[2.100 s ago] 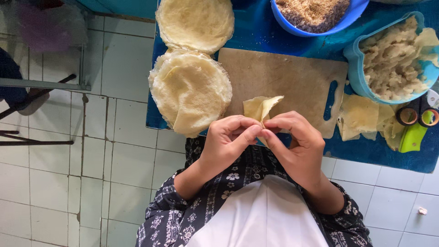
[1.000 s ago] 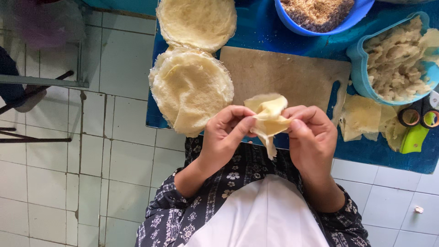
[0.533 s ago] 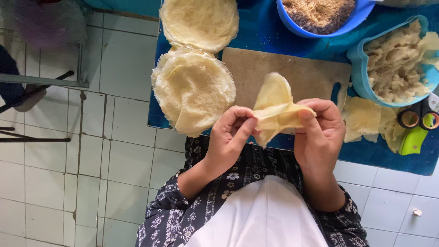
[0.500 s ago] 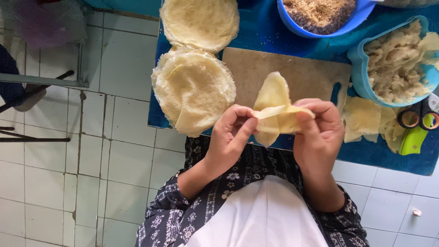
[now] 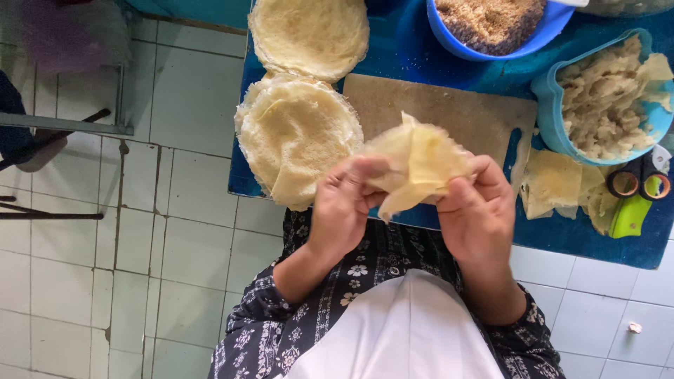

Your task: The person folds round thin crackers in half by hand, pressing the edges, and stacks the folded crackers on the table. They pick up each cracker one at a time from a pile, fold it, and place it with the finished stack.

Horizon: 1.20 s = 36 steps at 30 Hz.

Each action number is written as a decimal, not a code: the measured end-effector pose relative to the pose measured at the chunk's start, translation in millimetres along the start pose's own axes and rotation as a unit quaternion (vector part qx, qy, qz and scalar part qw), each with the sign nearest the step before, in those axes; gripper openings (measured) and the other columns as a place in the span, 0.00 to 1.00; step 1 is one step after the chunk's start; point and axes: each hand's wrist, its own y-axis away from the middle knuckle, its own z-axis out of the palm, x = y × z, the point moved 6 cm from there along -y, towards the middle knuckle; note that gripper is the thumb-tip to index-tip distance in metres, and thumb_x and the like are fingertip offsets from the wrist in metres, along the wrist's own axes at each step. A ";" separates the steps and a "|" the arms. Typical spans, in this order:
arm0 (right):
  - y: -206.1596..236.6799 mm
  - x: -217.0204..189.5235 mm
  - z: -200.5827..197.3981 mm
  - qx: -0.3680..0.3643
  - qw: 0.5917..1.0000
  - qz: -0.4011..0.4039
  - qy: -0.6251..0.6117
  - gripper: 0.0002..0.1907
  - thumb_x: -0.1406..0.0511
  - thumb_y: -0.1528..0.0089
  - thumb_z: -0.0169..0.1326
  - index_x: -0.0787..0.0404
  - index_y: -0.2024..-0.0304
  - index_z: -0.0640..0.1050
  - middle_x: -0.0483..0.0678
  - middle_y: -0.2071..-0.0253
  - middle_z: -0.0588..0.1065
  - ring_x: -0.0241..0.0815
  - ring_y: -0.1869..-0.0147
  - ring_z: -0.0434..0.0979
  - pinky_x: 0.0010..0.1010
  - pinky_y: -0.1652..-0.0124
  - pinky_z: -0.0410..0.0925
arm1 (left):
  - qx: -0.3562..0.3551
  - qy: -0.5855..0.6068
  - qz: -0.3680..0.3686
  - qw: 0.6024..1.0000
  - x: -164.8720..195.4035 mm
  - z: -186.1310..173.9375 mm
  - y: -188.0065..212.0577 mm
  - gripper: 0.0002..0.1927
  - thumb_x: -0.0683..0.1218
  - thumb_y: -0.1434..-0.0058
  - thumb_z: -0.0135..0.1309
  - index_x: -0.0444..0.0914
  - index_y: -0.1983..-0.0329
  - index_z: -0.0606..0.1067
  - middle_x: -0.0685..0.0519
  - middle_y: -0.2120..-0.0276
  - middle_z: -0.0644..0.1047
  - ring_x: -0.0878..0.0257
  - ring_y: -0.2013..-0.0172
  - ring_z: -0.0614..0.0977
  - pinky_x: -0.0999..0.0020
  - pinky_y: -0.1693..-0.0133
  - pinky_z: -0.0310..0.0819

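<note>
Mid-frame: left hand point(image 5: 344, 210) and right hand point(image 5: 477, 217) both pinch a thin pastry wrapper point(image 5: 418, 165) above the wooden cutting board point(image 5: 449, 116). Risk: thin sheet could tear if tugged apart.

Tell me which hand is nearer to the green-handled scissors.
Right. The right hand holds the thin wrapper just left of the scissors in the picture; the left hand grips the wrapper's other edge, farther away.
</note>
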 end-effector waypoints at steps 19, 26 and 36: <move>-18.5 -12.1 -46.9 0.088 0.985 -0.052 -0.139 0.14 0.62 0.25 0.47 0.61 0.39 0.73 0.50 0.35 0.74 0.46 0.29 0.72 0.45 0.26 0.62 | 0.070 -0.012 0.206 0.976 94.3 -31.2 15.8 0.13 0.48 0.21 0.47 0.34 0.47 0.75 0.47 0.53 0.81 0.59 0.53 0.84 0.61 0.47 0.81; -20.3 -55.4 -55.6 0.060 0.974 -0.201 0.088 0.06 0.69 0.20 0.55 0.64 0.44 0.73 0.51 0.44 0.73 0.43 0.40 0.74 0.37 0.37 0.69 | 0.070 -0.343 0.280 0.894 145.7 -19.9 9.9 0.16 0.50 0.18 0.49 0.32 0.54 0.76 0.52 0.63 0.79 0.69 0.64 0.80 0.74 0.63 0.76; -18.0 -55.6 -12.1 0.052 0.955 -0.135 0.257 0.06 0.73 0.24 0.55 0.75 0.48 0.77 0.56 0.54 0.80 0.39 0.54 0.80 0.27 0.49 0.73 | 0.063 -0.797 0.306 0.517 175.2 15.7 -27.8 0.16 0.43 0.35 0.66 0.39 0.46 0.75 0.53 0.55 0.77 0.60 0.54 0.78 0.66 0.52 0.73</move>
